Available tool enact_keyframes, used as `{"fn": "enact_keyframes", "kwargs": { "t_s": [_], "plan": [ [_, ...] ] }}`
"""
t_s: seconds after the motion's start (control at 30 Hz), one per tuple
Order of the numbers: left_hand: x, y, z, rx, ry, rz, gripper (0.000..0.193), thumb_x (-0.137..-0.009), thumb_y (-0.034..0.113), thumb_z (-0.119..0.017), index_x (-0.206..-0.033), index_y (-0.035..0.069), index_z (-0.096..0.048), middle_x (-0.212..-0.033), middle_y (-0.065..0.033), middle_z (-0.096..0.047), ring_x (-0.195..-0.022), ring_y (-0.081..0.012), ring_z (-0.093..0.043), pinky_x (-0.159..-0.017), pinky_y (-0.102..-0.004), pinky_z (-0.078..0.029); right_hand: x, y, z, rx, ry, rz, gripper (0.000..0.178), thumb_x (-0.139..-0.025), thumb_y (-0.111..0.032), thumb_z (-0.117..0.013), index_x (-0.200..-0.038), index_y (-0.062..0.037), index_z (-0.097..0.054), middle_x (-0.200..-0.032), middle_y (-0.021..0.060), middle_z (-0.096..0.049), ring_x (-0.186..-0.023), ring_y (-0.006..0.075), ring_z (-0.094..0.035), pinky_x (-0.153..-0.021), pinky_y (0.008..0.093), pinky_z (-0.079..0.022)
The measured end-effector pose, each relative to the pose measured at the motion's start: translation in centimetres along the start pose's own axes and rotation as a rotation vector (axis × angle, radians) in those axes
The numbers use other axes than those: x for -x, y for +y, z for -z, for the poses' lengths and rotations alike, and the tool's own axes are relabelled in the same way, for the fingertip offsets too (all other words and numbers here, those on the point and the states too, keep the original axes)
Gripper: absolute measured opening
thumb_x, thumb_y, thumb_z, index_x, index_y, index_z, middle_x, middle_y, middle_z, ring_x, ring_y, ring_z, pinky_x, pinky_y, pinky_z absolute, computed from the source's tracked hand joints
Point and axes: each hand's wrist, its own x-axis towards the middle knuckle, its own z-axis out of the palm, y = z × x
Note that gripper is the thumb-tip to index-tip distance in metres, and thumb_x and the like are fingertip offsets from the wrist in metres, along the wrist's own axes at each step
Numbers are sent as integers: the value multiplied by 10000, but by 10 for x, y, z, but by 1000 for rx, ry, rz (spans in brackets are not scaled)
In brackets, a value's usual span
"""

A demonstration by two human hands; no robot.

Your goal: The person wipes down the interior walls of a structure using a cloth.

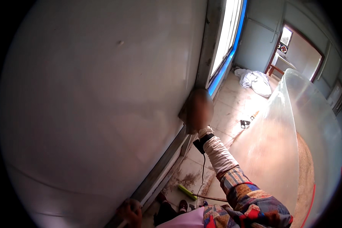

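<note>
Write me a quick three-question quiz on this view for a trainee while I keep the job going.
1. Which is nearer the bright window: the left hand or the right hand?
2. True or false: the curved translucent sheet is to the right of the large white panel.
3. The head of the long-handled tool on the floor is: a) red, b) green, c) black.

Key:
1. The right hand.
2. True.
3. b

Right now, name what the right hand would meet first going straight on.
The right hand would probably meet the grey post beside the window; blur and depth hide whether they touch.
</note>
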Motion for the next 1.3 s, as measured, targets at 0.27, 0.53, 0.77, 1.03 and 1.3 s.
{"fn": "enact_keyframes", "kwargs": {
  "t_s": [0.27,0.53,0.77,1.03,1.3],
  "plan": [
    [25,-15,-22,133,69,-54,524,-752,348,-703,-1162,62,-545,-1157,-221,-549,-1135,-451,-478,-1047,-672,-278,112,43,-42,13,-519,-268,299,-830,-102,-567,-1125,-147,-595,-1203,115,-625,-1151,385,-543,-880,473,-512],
    [19,-12,-13,116,-170,74,529,-855,407,-637,-1228,47,-532,-1238,-238,-518,-1122,-455,-475,-1076,-660,-249,119,41,-22,-192,-757,-338,325,-802,-125,-593,-1121,-151,-653,-1078,178,-665,-1031,425,-613,-848,460,-525],
    [23,-21,-26,92,10,-61,529,-882,448,-598,-1215,47,-510,-1171,-215,-518,-1112,-436,-475,-1078,-665,-248,157,18,11,-852,-758,-633,382,-841,-49,-587,-1222,-28,-609,-1030,222,-701,-985,285,-687,-827,369,-533],
    [33,-29,-40,50,47,-84,521,-905,478,-570,-1201,52,-525,-1164,-215,-512,-1103,-445,-472,-1070,-673,-266,83,48,-38,-345,-559,-393,398,-834,-88,-567,-1232,-100,-553,-1023,244,-676,-960,482,-632,-817,490,-529],
    [38,-31,-35,18,-62,-40,546,-913,425,-609,-1276,28,-512,-1277,-249,-482,-1203,-451,-434,-1099,-668,-242,107,23,-37,-78,-772,-425,457,-825,-131,-595,-1273,-182,-524,-1114,275,-631,-986,501,-599,-844,552,-506]
  ]
}}
